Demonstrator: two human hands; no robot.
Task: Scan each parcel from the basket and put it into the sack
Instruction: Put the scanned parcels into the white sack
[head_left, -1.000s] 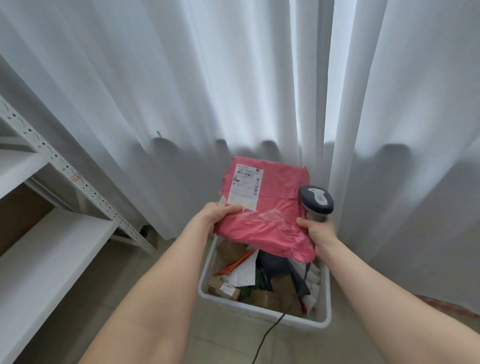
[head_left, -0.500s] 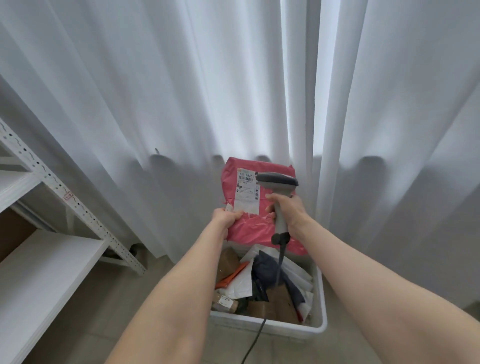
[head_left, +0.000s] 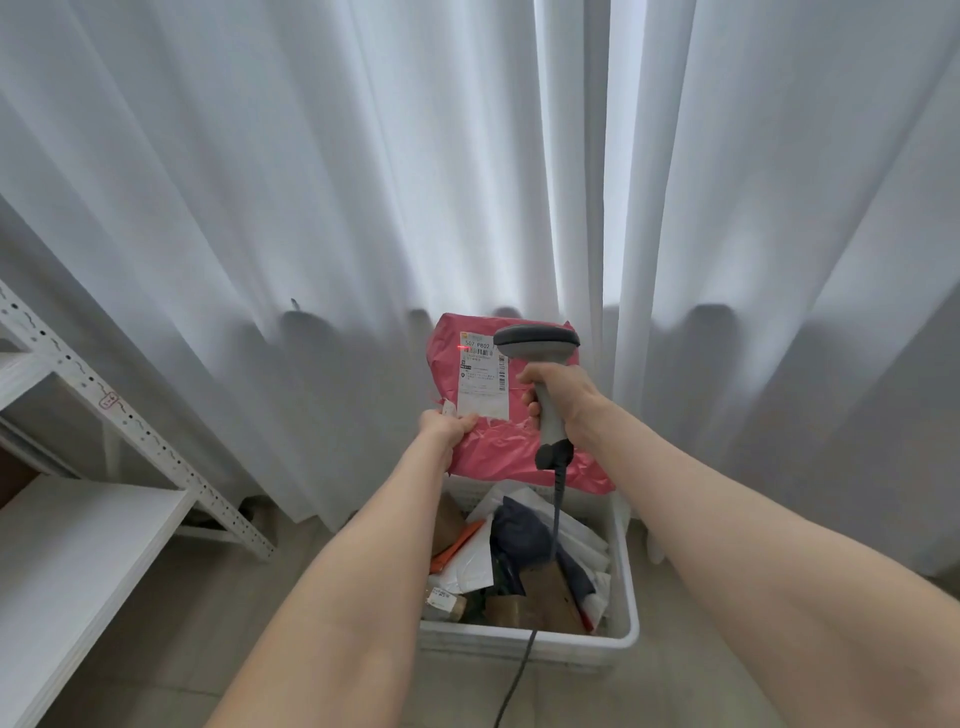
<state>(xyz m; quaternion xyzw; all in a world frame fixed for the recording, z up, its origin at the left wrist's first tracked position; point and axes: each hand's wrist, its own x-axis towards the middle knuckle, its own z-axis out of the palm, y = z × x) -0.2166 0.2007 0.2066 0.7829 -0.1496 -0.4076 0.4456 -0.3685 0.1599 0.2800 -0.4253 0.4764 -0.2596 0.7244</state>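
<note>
Parcels (head_left: 470, 564) lay heaped in the basket (head_left: 571, 643), a shelf (head_left: 78, 545) at left. Above, the left hand (head_left: 447, 426) had its grip pinched on a pink parcel (head_left: 519, 452); the right hand (head_left: 563, 389), grip clamped round a scanner (head_left: 535, 340), aimed it at the label (head_left: 483, 384). Curtain (head_left: 311, 208) behind.

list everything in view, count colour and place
parcel: 1, pink, held above the basket
label: 1, white, on the parcel
scanner: 1, grey, aimed at the label
cable: 1, dark, hanging from the scanner
basket: 1, white, on the floor
other parcels: several, brown, white, dark, orange, in the basket
curtain: count unclear, white, behind
shelving: 1, white, left
left grip: 1, bare, pinching the parcel's lower left edge
right grip: 1, bare, round the scanner's handle
</note>
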